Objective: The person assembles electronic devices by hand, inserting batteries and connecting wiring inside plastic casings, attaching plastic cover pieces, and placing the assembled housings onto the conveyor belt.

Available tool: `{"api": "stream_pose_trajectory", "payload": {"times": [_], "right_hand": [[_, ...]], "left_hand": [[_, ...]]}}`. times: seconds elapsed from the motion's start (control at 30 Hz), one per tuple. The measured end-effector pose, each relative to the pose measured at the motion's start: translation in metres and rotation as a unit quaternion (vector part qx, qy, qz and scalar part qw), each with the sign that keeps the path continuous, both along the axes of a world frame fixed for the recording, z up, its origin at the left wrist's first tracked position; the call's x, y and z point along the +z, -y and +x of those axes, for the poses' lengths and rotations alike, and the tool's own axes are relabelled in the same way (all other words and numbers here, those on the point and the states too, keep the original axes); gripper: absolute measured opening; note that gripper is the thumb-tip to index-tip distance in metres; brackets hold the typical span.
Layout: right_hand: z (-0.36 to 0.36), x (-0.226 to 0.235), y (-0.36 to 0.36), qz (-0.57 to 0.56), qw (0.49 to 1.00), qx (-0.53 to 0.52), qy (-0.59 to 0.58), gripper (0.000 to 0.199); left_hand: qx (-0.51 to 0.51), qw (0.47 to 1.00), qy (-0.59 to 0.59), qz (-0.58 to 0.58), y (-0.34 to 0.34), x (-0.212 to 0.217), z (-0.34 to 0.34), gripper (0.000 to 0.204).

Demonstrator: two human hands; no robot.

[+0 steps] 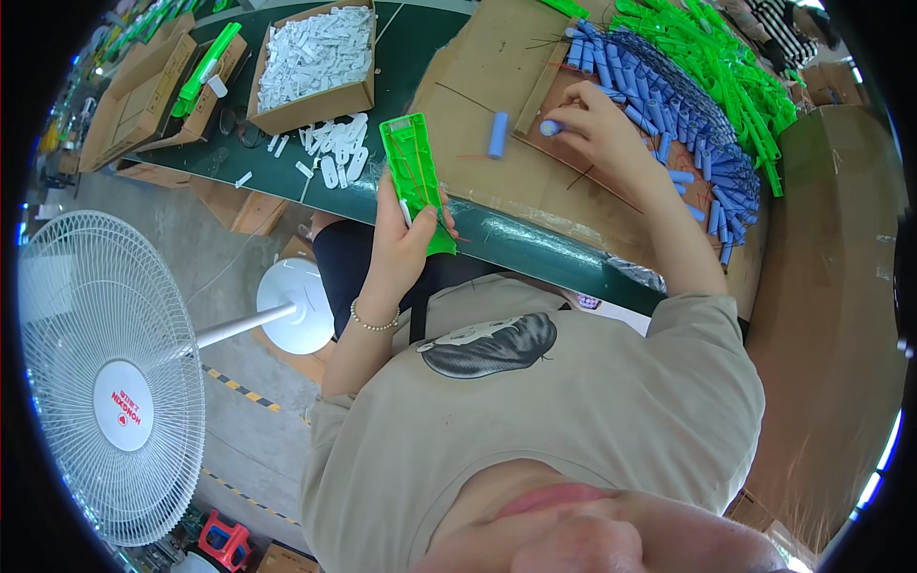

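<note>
Thumb and fingers of the left hand [409,231] close around an open green casing [411,158], held above the table's near edge; the thumb covers part of its lower end, and most of the fingers are hidden behind it. Thin wires run inside, too fine to trace. Pinched in the right hand [604,132] is a blue cylinder [550,127], mostly hidden by the fingers, just beside a pile of similar blue cylinders [642,120]. How many lie beneath is impossible to tell.

One loose cylinder [498,136] rests on the brown cardboard [468,115] covering part of the dark green table [399,43]. Left of it stands a carton [320,112] of small white parts. At upper right, striped clothing [776,27] is cut off. A white fan [115,315] stands on the grey floor [234,296].
</note>
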State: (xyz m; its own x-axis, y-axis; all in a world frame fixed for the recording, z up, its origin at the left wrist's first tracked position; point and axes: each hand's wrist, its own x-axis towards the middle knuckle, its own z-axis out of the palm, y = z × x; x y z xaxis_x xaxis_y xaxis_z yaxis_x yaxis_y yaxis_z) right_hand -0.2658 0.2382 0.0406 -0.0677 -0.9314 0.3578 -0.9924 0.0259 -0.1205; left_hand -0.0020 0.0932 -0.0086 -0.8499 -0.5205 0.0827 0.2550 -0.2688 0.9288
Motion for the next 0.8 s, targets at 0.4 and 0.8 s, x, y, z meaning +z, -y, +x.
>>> {"api": "stream_pose_trajectory", "payload": {"times": [0.4,0.8], "right_hand": [[0.116,0.005,0.039,-0.043,0.820,-0.046,0.568,0.041],[0.137,0.010,0.059,-0.050,0.884,-0.061,0.461,0.027]], "left_hand": [[0.040,0.979,0.110,-0.164,-0.014,0.006,-0.006,0.050],[0.042,0.982,0.103,-0.151,-0.010,-0.009,-0.007,0.053]]}}
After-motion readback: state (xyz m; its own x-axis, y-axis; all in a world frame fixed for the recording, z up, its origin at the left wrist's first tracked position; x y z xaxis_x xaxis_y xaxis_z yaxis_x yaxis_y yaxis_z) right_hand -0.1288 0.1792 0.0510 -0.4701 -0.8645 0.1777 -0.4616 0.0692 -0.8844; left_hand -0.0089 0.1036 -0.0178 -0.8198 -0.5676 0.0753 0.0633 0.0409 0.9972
